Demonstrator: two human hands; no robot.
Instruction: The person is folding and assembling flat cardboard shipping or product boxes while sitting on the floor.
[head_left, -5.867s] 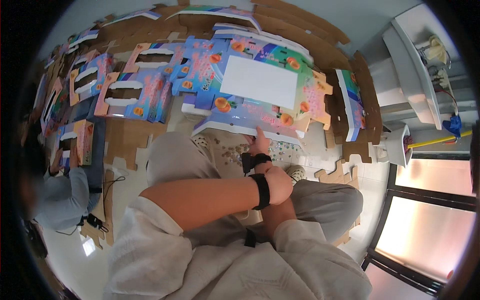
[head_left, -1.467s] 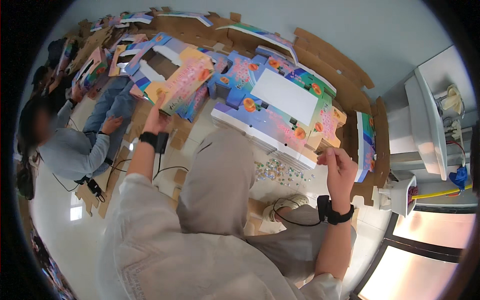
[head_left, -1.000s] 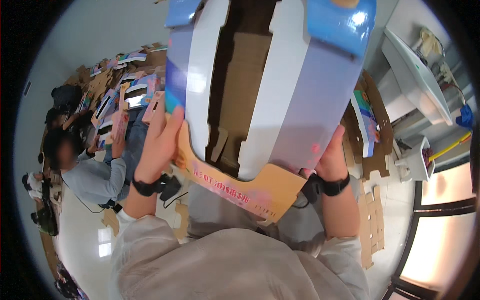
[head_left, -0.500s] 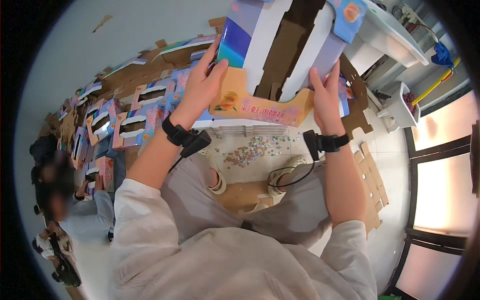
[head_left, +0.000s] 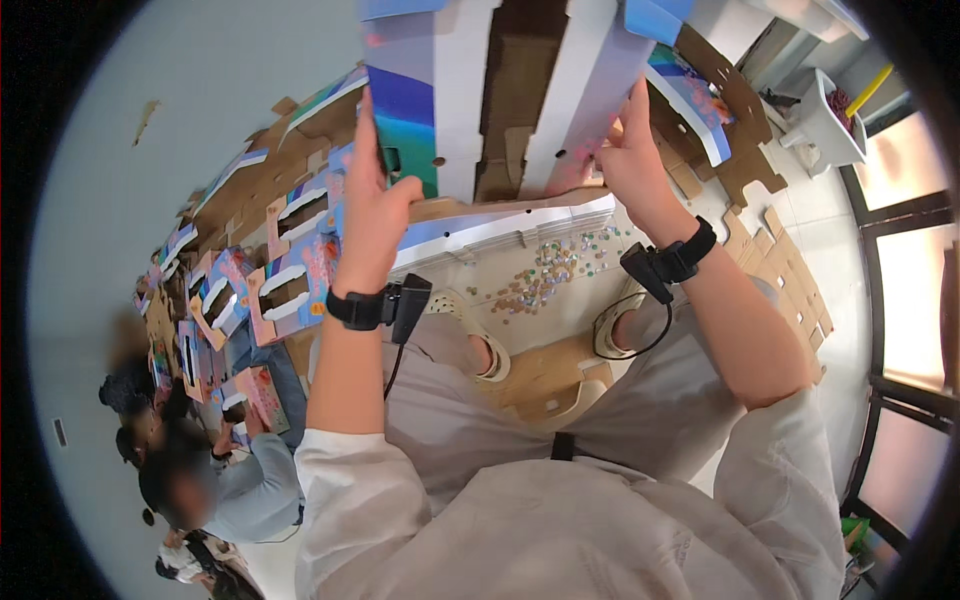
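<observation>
A printed cardboard box (head_left: 405,110), blue, teal and pink with white inner panels, is held up in front of me. A long gap runs down its middle and shows brown board inside. My left hand (head_left: 375,195) grips its near left corner, fingers along the side wall and thumb at the near edge. At the near right corner my right hand (head_left: 637,165) holds the other side, its fingers partly hidden. The box's near end panel shows almost edge-on between my hands. Just below the box lies a stack of flat cardboard sheets (head_left: 500,232).
Small round scraps (head_left: 545,270) lie scattered on the floor by my feet. Several folded boxes (head_left: 290,285) stand to the left, where a co-worker (head_left: 245,490) handles another box. Brown cardboard pieces (head_left: 775,270) lie at right, and a white bin (head_left: 825,125) stands beyond.
The near end panel, whose peach print faced me before, has swung up and now shows edge-on. The box has shifted left in the picture, and my view has turned somewhat.
</observation>
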